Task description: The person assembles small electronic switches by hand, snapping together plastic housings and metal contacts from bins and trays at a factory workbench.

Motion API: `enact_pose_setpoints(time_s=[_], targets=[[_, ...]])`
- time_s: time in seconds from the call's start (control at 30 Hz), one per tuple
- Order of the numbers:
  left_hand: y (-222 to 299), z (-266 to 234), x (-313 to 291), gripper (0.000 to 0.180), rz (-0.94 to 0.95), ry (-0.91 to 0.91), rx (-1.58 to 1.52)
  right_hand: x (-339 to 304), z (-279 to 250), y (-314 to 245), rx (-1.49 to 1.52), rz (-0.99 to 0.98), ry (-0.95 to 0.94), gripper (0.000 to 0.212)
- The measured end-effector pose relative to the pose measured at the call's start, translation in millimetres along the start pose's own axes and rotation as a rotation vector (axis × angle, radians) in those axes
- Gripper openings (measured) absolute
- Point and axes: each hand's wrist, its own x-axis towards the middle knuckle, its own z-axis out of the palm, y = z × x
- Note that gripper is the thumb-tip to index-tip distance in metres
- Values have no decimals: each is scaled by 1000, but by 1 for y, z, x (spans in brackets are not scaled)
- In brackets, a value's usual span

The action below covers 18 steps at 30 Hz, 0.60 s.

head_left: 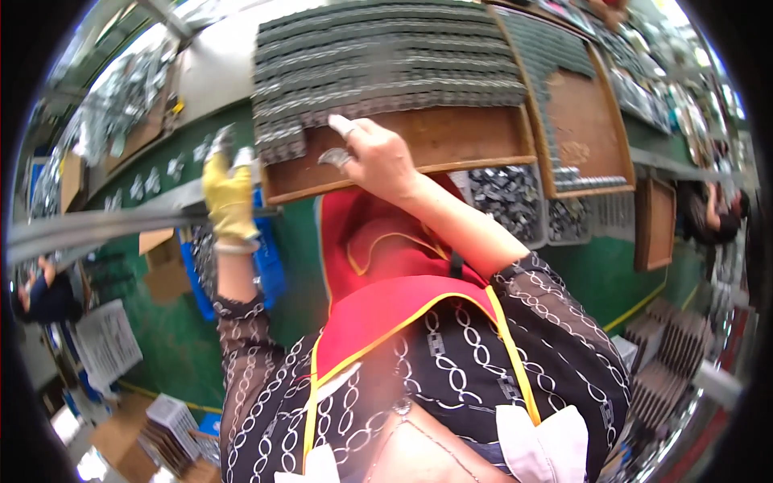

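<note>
My right hand [378, 157] is over the front of a wooden tray [451, 138], palm down. A white covering shows on its index fingertip, which is at the front edge of the packed rows of small grey metal parts [386, 64]. Its thumb is apart from the index finger; the greyish shape at the thumb tip may be a covering or a metal part. My left hand [229, 197], in a yellow glove with pale fingertips, is left of the tray with thumb and fingers apart. It is nearest to loose metal pieces [175, 167] lying spaced out on a green surface.
A second wooden tray [592, 121], partly filled with similar parts, adjoins on the right. Plastic bins [503, 201] of metal pieces sit below the trays. A blue crate [270, 262] is under my left forearm. A metal rail [121, 229] runs at left. Other people [713, 209] are at both sides.
</note>
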Motion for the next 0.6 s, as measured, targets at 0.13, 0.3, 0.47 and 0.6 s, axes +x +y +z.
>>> enact_pose_setpoints(time_s=[0.13, 0.3, 0.47, 0.6], targets=[[-31, -35, 31, 51, 152, -21, 707, -32, -115, 74, -299, 109, 181, 29], [-95, -17, 52, 59, 109, -99, 954, -128, -294, 192, -752, 939, -231, 36], [-128, -13, 58, 42, 168, -90, 961, -167, -302, 201, -607, 966, -289, 38], [-124, -13, 72, 38, 33, -42, 843, -178, -312, 216, -435, 957, -117, 34]])
